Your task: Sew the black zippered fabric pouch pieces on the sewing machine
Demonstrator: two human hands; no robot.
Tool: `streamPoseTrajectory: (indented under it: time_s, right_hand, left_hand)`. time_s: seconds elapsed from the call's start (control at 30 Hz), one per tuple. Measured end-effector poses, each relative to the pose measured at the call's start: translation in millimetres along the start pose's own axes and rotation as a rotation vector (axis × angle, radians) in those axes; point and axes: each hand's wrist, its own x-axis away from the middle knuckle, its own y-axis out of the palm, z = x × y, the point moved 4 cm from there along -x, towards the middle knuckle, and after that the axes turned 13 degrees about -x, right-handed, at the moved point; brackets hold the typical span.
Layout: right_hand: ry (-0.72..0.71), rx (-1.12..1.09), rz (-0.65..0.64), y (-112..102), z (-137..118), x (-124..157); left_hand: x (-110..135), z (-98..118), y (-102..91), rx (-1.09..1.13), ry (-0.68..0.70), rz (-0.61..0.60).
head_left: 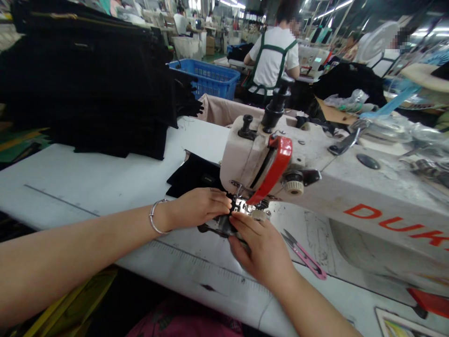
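Beyond the white table (70, 173), can see a blue basket (224, 89) and a person in a white shirt (270, 63) with dark green straps, turned away. At the far left, can see also a high stack of black fabric pieces (87, 84). In front of it, can find the black cloth (192, 173) with a small label (208, 179), lying on the table and reaching under the head of the pale sewing machine (326, 154), beside a red bar (277, 164). Rests the left hand (199, 206), with a silver bracelet (151, 217) at the wrist, palm down at the near edge of this cloth, with fingers close together. Places the right hand (264, 245) just beside, with fingertips near the presser foot (242, 206) and with thumb spread apart. Cannot tell, for either hand, whether is pinching the cloth or only pressing. Further right, can see pink thread snips (308, 260), lying near the right forearm.
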Motion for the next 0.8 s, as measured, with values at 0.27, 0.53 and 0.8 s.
streamPoseTrajectory:
  time_s: [0.27,0.53,0.8]
  right_hand:
    - [-0.005,-0.002,0.003,1,1,-1]
    - [0.011,0.003,-0.010,2,1,-2]
    - [0.013,-0.003,-0.018,2,1,-2]
  left_hand:
    - [-11,-19,4.8,-0.004,-0.144,-0.004]
    - [-10,-27,9.0,-0.062,-0.170,-0.007]
    - [-10,-26,9.1,-0.021,-0.193,-0.020]
